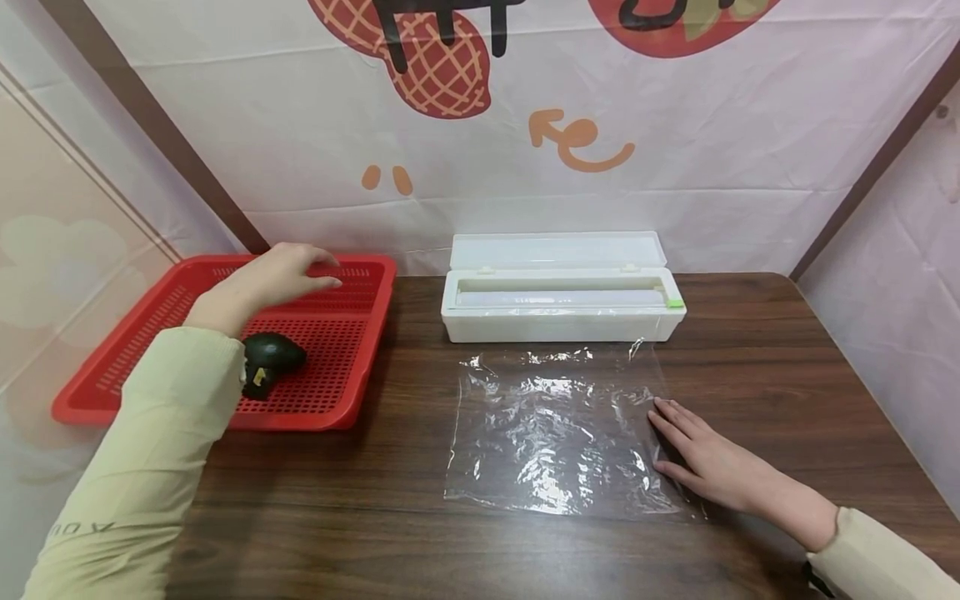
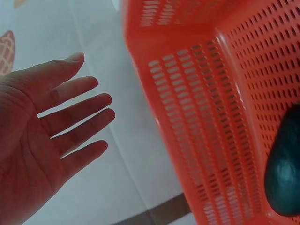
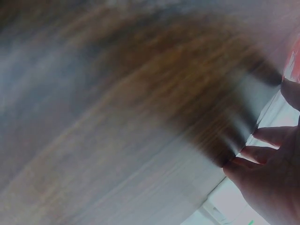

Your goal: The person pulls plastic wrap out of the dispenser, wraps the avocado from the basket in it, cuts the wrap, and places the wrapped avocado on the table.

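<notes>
My left hand [image 1: 273, 279] is raised over the red basket [image 1: 367, 350], its fingers loosely bent and holding nothing. In the left wrist view the palm shows with the fingers spread apart, beside the basket wall. A dark green avocado [image 1: 277, 352] lies on the basket floor, below that hand and partly covered by the wrist in the head view. On the right, my right hand [image 1: 701, 454] rests with extended fingers at the right edge of a sheet of clear plastic wrap [image 1: 555, 433]. The sheet is spread on the table, wrinkled and shiny, in front of the wrap dispenser.
The white wrap dispenser [image 1: 558, 325] stands at the back of the table with its lid [image 1: 555, 250] raised and a roll inside. A green slider [image 1: 676, 303] sits at its right end. Behind the brown wooden table [image 1: 337, 533] hangs a printed white cloth [image 1: 300, 125].
</notes>
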A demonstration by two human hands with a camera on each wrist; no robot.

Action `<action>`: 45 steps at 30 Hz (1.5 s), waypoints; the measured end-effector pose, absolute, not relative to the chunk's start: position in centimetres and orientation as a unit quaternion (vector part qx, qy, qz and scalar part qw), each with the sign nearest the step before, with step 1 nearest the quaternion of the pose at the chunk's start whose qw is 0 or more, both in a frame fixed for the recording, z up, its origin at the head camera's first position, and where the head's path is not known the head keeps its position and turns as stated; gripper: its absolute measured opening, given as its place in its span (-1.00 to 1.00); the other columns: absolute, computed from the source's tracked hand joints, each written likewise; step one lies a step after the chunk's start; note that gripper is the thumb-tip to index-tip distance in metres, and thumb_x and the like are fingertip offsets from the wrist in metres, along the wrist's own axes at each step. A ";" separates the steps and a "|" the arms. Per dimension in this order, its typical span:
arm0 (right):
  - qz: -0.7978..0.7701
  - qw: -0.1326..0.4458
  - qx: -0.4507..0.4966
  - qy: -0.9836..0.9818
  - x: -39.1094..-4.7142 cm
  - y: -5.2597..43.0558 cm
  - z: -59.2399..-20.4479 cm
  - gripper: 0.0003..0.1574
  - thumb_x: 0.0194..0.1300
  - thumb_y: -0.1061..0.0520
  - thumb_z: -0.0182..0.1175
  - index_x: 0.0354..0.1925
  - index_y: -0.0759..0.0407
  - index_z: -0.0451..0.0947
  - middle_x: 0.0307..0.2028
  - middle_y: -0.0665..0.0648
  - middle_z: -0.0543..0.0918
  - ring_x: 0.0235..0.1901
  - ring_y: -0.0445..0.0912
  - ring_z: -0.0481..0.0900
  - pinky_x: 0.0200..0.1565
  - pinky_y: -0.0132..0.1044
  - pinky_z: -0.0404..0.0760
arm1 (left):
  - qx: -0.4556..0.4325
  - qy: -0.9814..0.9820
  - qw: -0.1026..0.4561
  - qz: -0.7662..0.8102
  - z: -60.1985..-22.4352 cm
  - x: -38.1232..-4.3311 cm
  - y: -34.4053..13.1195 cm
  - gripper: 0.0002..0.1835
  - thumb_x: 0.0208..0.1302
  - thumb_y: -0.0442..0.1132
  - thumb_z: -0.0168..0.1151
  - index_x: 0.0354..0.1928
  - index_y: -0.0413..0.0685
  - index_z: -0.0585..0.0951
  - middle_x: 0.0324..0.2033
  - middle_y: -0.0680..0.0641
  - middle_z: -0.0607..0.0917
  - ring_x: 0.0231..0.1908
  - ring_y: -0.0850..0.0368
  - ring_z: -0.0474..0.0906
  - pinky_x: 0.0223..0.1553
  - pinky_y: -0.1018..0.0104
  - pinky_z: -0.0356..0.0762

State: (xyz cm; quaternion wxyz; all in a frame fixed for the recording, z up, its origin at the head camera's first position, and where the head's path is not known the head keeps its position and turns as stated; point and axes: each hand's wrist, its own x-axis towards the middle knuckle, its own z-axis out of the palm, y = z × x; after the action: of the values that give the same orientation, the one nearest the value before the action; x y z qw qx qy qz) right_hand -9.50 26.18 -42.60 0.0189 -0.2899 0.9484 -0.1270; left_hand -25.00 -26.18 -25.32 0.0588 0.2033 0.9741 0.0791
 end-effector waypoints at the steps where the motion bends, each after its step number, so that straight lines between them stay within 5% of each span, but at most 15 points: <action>1: -0.127 0.018 -0.291 0.948 -9.5 26.2 -42.6 -0.22 0.24 -0.10 0.12 0.25 0.35 0.22 0.29 0.32 0.18 0.26 0.24 0.11 0.23 -0.15 0.17 | 0.202 0.974 0.060 0.080 -25.5 -25.1 -26.5 -0.62 0.19 -0.22 0.17 -0.01 -0.35 0.51 -0.11 -0.31 0.58 -0.05 -0.20 0.46 0.00 -0.11 0.36; 15: -0.122 0.016 -0.294 0.948 -9.6 26.1 -42.6 -0.21 0.22 -0.09 0.14 0.24 0.36 0.23 0.28 0.33 0.19 0.25 0.24 0.13 0.17 -0.05 0.24 | 0.167 0.977 0.107 0.084 -26.9 -26.0 -29.2 -0.54 0.16 -0.20 0.21 0.03 -0.39 0.48 -0.08 -0.38 0.55 -0.05 -0.26 0.44 -0.02 -0.17 0.35; 35: -0.128 -0.004 -0.308 0.943 -9.5 26.3 -42.5 -0.23 0.21 -0.06 0.16 0.22 0.37 0.25 0.27 0.34 0.21 0.23 0.25 0.16 0.27 -0.51 -0.18 | 0.147 0.964 0.202 0.086 -28.8 -26.9 -31.3 -0.31 -0.02 -0.10 0.37 0.07 -0.46 0.40 -0.06 -0.42 0.50 -0.06 -0.31 0.40 -0.08 -0.21 0.37; 45: -0.124 0.002 -0.301 0.945 -9.4 26.2 -42.4 -0.23 0.22 -0.08 0.15 0.23 0.36 0.25 0.27 0.33 0.21 0.24 0.24 0.16 0.28 -0.35 0.03 | 0.127 0.960 0.235 0.081 -30.0 -27.4 -32.2 -0.22 -0.15 -0.07 0.45 0.06 -0.48 0.40 -0.04 -0.47 0.46 -0.03 -0.34 0.37 -0.06 -0.24 0.33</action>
State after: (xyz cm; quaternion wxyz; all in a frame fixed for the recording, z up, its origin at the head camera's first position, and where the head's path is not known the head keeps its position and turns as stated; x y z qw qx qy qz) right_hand -9.42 26.21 -42.44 0.0021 -0.3010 0.9455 -0.1243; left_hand -27.37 -32.18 -30.03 0.2346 0.1274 0.9603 0.0814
